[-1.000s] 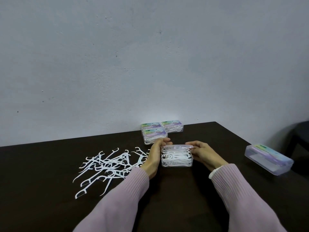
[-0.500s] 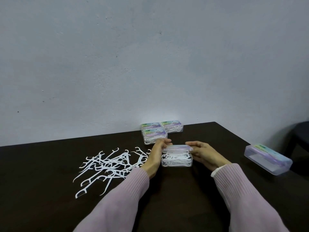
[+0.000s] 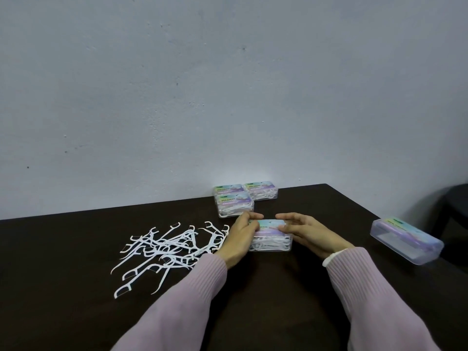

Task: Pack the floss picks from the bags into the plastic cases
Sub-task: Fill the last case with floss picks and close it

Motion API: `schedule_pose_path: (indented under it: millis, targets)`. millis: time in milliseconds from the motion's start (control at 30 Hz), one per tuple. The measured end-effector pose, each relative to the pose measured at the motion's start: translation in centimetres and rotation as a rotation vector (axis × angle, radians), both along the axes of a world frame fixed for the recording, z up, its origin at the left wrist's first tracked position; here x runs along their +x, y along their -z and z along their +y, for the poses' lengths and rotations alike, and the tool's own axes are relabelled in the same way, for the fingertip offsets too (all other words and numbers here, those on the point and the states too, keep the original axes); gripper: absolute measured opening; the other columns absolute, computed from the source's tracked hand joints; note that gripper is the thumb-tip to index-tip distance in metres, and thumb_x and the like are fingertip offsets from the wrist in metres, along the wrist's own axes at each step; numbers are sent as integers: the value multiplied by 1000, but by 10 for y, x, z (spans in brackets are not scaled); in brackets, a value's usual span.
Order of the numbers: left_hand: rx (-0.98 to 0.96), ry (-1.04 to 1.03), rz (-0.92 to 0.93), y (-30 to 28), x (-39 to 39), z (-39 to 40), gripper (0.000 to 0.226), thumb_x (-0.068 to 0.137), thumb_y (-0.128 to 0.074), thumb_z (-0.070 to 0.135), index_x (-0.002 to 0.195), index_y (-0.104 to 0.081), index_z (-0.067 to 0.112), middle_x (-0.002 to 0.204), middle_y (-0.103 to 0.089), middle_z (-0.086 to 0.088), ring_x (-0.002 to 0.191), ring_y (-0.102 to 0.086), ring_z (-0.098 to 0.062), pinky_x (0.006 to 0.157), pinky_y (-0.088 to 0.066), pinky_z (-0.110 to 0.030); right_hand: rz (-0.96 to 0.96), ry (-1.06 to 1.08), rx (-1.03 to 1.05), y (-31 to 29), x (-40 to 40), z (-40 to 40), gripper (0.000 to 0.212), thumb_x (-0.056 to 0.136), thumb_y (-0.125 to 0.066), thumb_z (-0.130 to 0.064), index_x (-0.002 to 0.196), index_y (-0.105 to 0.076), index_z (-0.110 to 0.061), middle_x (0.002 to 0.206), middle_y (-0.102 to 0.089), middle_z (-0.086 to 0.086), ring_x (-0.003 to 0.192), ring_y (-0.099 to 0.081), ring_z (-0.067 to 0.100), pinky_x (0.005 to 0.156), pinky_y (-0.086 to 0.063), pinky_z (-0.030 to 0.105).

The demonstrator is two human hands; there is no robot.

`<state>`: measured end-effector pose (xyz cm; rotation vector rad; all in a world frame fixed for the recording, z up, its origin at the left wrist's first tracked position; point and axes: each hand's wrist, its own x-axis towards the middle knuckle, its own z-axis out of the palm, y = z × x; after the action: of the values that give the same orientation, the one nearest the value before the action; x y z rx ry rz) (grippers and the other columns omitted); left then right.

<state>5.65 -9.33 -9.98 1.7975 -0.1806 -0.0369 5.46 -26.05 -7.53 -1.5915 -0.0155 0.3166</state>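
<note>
A clear plastic case point(image 3: 270, 236), full of white floss picks and topped by a pastel label, sits on the dark table point(image 3: 278, 295) between the two hands. The left hand point(image 3: 238, 239) lies against its 9 o'clock end, fingers curled over the lid's near-left corner and gripping it. The right hand point(image 3: 307, 233) holds the 3 o'clock end, its fingers reaching across the lid's far edge.

Against a second ago, the lid is now down flat with the label showing on top; before, the picks showed through a raised lid. Both hands have stayed at the case's ends.

A scatter of loose floss picks point(image 3: 167, 249) lies at 9 o'clock of the left hand, touching its wrist side. Three filled cases point(image 3: 235, 203) are grouped at 12 o'clock, just beyond the fingertips, near the wall point(image 3: 228, 84). An empty case point(image 3: 406, 239) sits well apart at 3 o'clock, at the table's edge.
</note>
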Motion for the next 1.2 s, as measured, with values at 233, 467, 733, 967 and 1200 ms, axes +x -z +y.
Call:
schedule_pose_path:
  millis: [233,467,733,967,1200]
  targets:
    - [79,29,-36,-1,0,2,24,94,-41,7,112,-51,20,125,-51,-10,110,-54,-22,95,-46,-35,-23,-35,-19,-1,-2,-1,29,86,-56,1,110,-56,-15,114,-57,12,98,-60,19,83,-52,30]
    - [206,53,-168,-2,-1,8,28,98,-46,15,125,-47,15,130,-44,-2,114,-50,-13,96,-44,-25,-206,9,-279,-1,-3,4,23,88,-59,-8,105,-56,-24,123,-54,4,115,-53,18,94,-47,31]
    - [122,-124,-274,-20,12,31,23,91,-53,4,112,-57,12,118,-57,1,114,-52,-12,98,-41,-26,-779,-147,-888,-2,-18,33,41,78,-68,-44,114,-56,-30,123,-50,-13,116,-46,6,102,-33,29]
    - [90,-158,-327,-55,18,58,25,90,-50,-3,104,-60,15,108,-60,2,105,-55,-11,90,-45,-21,-864,95,-1280,0,-10,31,39,91,-54,-29,129,-46,-32,131,-51,-9,120,-40,11,100,-26,34]
    - [181,-149,-301,-49,19,62,25,90,-49,-1,100,-59,19,115,-59,-2,109,-53,-12,87,-45,-19,-693,207,-1290,2,15,43,42,90,-46,1,129,-42,-14,130,-51,8,119,-48,25,94,-40,34]
